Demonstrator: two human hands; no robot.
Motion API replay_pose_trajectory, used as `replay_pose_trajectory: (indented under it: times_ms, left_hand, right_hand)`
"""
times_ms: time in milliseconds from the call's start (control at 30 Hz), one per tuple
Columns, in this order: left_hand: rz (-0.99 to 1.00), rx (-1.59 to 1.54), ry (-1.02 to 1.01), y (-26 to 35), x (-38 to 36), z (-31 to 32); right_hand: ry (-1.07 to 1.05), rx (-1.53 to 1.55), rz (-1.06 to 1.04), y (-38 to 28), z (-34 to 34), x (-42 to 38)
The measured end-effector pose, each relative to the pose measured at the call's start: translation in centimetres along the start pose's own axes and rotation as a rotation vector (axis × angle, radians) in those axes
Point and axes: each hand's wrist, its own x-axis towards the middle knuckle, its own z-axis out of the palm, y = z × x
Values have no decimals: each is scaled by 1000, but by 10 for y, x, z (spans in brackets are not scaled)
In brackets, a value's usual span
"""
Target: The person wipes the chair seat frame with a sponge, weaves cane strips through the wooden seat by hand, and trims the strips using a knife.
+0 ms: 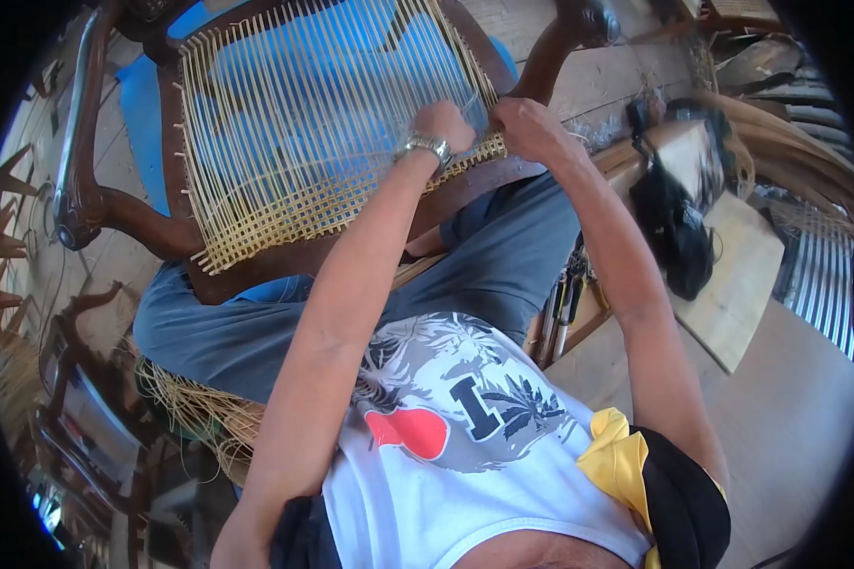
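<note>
A dark wooden chair frame (pixel 176 142) lies in front of me, its seat strung with pale cane strands (pixel 304 104). Crosswise strands form a woven band (pixel 294 223) along the edge nearest me. My left hand (pixel 443 128), with a metal watch at the wrist, is closed above the strands near their right side; what it holds is too small to make out. At the right rail of the seat, my right hand (pixel 531 128) has its fingers closed against the frame and the end of the woven band. Anything between those fingers is hidden.
Loose cane (pixel 199 408) lies by my knee at the lower left, near another wooden chair frame (pixel 85 398). To the right are a black plastic bag (pixel 678 237), a board (pixel 740 284), tools (pixel 565 303) and bundled cane strips (pixel 778 142).
</note>
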Motion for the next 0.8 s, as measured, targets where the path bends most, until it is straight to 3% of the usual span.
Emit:
replay_pose_trajectory:
  times_ms: [200,367,467,500,600,667,767,800]
  left_hand:
    - [6,42,128,5,-17,5]
    - [3,158,40,-20,-55,-33]
    - [11,248,78,-84,-108,-79]
    - [-158,251,-28,-84,-137,-113]
    - [-165,121,207,-143,-208,-163]
    - [-104,10,536,-174,-252,-176]
    - [-306,-198,640,-143,-290,-192]
    - [-286,-251,635,-135,-290,-184]
  right_hand:
    - [-6,-28,-35,-6,-5,0]
    - [133,109,-157,8,-5,-3]
    - [377,434,-12,-11,-58,-56]
    - [409,464,103,-8,-66,-78]
    - [506,568,359,17,-62,-140]
    - [531,557,408,14,-51,-164]
    - [384,671,516,-18,-41,-174]
    - [309,728,556,-34,-38,-167]
